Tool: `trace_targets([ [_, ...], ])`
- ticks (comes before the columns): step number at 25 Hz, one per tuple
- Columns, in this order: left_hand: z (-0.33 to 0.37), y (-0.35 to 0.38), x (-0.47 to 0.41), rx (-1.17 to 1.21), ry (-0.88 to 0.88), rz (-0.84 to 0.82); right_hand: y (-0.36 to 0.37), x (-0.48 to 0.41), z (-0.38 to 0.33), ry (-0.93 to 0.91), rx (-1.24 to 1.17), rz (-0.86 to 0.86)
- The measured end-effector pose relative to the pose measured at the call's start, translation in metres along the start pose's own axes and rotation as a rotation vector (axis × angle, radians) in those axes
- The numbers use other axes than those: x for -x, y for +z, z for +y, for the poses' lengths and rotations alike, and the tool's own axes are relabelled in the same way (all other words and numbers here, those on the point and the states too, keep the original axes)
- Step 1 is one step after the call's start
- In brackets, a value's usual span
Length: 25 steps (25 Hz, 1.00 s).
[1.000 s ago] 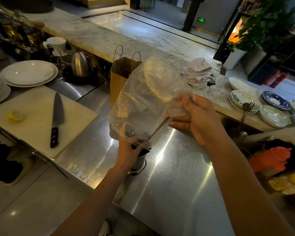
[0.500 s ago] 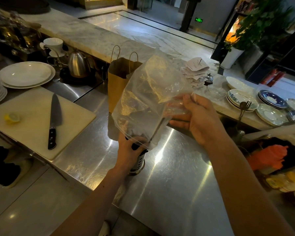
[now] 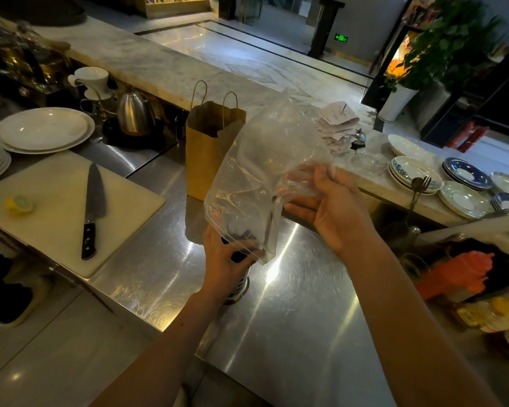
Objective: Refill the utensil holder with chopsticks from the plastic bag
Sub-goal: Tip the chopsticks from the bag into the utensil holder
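Note:
A clear plastic bag [image 3: 256, 171] hangs upside down over the perforated metal utensil holder [image 3: 239, 284], which stands on the steel counter [image 3: 291, 333]. My left hand [image 3: 222, 261] wraps around the holder's top together with the bag's lower end. My right hand [image 3: 332, 207] pinches the bag's side higher up. A dark chopstick [image 3: 272, 217] shows inside the bag, pointing down toward the holder. Dark chopstick ends sit at the holder's mouth, mostly hidden by my left hand.
A brown paper bag [image 3: 207, 151] stands just behind the plastic bag. A cutting board [image 3: 56, 218] with a knife [image 3: 93, 210] and a lemon piece lies to the left. White plates [image 3: 43, 130] and a kettle [image 3: 134, 114] sit at back left, patterned dishes [image 3: 465, 198] at right.
The chopstick inside the bag has swung from slanted to nearly upright and slid lower toward the holder. My right hand has tipped the bag a little more upright.

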<state>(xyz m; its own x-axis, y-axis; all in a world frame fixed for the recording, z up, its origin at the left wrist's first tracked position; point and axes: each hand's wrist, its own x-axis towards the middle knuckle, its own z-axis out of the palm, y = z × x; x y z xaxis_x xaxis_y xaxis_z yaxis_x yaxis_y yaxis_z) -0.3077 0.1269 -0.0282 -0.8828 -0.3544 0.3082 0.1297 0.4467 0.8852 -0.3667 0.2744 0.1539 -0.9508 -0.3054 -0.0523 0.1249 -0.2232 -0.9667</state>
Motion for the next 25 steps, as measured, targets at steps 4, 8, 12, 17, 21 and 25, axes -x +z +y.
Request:
trace_targets([
  [4,0.000,0.005,0.005,-0.009,0.094,-0.001,-0.001,-0.003,0.007,-0.028,-0.081,-0.026],
  [8,-0.006,0.003,0.006,-0.109,0.107,-0.024,-0.004,-0.007,0.013,-0.036,-0.164,-0.007],
  [12,-0.009,0.001,0.003,-0.111,0.147,0.061,-0.005,-0.011,0.017,-0.045,-0.233,-0.004],
  [17,-0.004,-0.008,-0.001,0.053,0.172,0.147,-0.003,-0.017,0.027,-0.051,-0.375,-0.023],
  [21,-0.004,-0.009,-0.001,-0.001,0.129,0.079,-0.005,-0.022,0.038,-0.032,-0.518,-0.010],
  [25,-0.006,-0.006,-0.004,-0.081,0.124,0.034,-0.010,-0.025,0.044,-0.033,-0.590,-0.029],
])
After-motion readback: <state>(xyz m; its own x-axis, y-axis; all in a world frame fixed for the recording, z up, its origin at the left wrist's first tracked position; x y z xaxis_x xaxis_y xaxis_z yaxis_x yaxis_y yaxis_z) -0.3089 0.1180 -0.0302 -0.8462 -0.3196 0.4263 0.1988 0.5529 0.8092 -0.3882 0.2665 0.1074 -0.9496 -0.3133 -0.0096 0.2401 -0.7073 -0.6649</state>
